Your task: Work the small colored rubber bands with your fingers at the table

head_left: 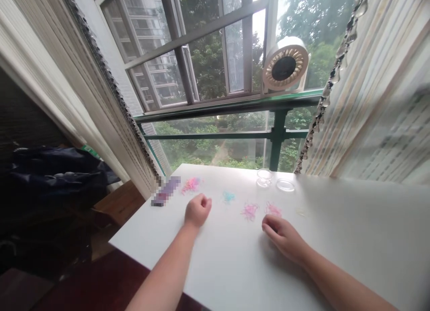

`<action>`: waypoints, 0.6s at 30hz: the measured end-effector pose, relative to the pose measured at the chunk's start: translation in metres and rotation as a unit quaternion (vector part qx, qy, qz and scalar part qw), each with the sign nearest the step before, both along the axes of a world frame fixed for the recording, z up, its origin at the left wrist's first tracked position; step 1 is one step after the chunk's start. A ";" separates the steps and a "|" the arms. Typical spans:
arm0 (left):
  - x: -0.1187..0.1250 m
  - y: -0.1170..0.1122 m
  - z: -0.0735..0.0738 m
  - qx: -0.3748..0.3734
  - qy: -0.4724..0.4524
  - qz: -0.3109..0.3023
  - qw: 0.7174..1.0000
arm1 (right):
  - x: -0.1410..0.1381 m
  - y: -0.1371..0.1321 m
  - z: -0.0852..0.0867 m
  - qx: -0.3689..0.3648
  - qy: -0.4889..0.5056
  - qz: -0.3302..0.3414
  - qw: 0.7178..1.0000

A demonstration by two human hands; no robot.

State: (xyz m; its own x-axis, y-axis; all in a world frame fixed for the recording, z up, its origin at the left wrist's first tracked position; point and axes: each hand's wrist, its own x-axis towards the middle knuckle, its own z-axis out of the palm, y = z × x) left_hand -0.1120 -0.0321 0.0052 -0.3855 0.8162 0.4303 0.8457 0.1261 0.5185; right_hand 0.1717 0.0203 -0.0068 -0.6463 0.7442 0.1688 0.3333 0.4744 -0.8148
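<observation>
My left hand (197,210) is curled into a loose fist above the white table (231,266), just in front of a mixed pile of pink, orange and purple small rubber bands (191,185). No object shows in its fingers. My right hand (282,234) is also closed, fingers curled inward, nothing visible in it. It is close to a pink pile of bands (273,209). Between the hands lie another pink pile (249,211) and a small blue pile (229,196). A few pale, nearly clear bands (301,211) lie to the right.
Clear round containers (264,177) and a clear ring-shaped lid or dish (285,185) stand at the table's back. A blurred-out purple object (166,191) lies at the left edge. Beyond are a green railing (215,135), a white fan (285,65) and curtains (372,100).
</observation>
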 end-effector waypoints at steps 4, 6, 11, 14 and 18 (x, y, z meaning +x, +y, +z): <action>-0.048 -0.011 -0.007 -0.058 -0.015 0.151 0.987 | 0.001 0.000 0.001 0.008 0.004 -0.002 1.000; -0.058 -0.010 -0.009 -0.078 -0.006 0.175 0.981 | 0.000 0.000 0.000 0.011 0.005 0.000 1.000; -0.062 0.007 -0.007 -0.111 0.046 0.189 0.975 | 0.000 0.002 0.000 0.010 0.011 0.007 1.000; -0.065 0.016 -0.006 -0.120 0.061 0.196 0.971 | 0.000 0.002 0.001 -0.001 0.012 0.007 1.000; -0.071 0.022 -0.008 -0.129 0.076 0.195 0.969 | 0.000 0.002 0.001 -0.016 0.021 0.010 1.000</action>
State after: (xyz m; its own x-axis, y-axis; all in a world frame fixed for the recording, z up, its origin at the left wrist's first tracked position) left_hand -0.1828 -0.0104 -0.0025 -0.6342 0.7094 0.3075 0.7721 0.5600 0.3005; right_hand 0.1721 0.0219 -0.0060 -0.6542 0.7364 0.1724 0.2889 0.4540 -0.8429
